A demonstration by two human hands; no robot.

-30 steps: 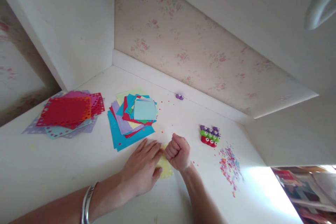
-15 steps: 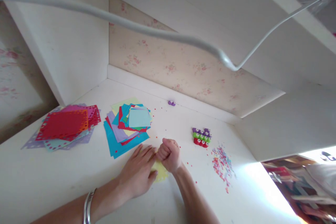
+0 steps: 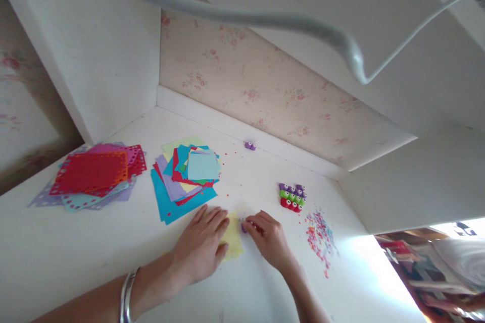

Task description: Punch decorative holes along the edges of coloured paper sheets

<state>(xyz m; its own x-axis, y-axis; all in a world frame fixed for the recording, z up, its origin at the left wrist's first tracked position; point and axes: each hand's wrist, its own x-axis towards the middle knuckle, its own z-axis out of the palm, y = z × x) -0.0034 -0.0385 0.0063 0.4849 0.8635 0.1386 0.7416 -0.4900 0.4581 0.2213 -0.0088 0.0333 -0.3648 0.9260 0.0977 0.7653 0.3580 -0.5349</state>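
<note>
A sheet of yellow paper [image 3: 232, 243] with a ragged-looking edge lies on the white desk. My left hand [image 3: 202, 246] rests flat on it with the fingers stretched out. At the sheet's right edge my right hand [image 3: 268, 237] is closed in a pinch on a small purple paper punch [image 3: 243, 227], partly hidden by the fingers. Just beyond my left hand is a stack of plain coloured sheets [image 3: 203, 166], with pale blue on top. Farther left lies a pile of sheets with punched borders [image 3: 93, 171], mostly red on top.
Purple, green and red pieces with googly eyes [image 3: 291, 198] sit grouped to the right. Two purple ones [image 3: 250, 146] stand near the back ledge [image 3: 212, 116]. Tiny paper bits [image 3: 320, 239] are heaped at the right. A pale cable [image 3: 265, 19] crosses the upper view.
My right hand has moved right, from a fist beside my left fingers to a pinch at the yellow sheet's right edge. The purple punch now shows. My left hand stays in place.
</note>
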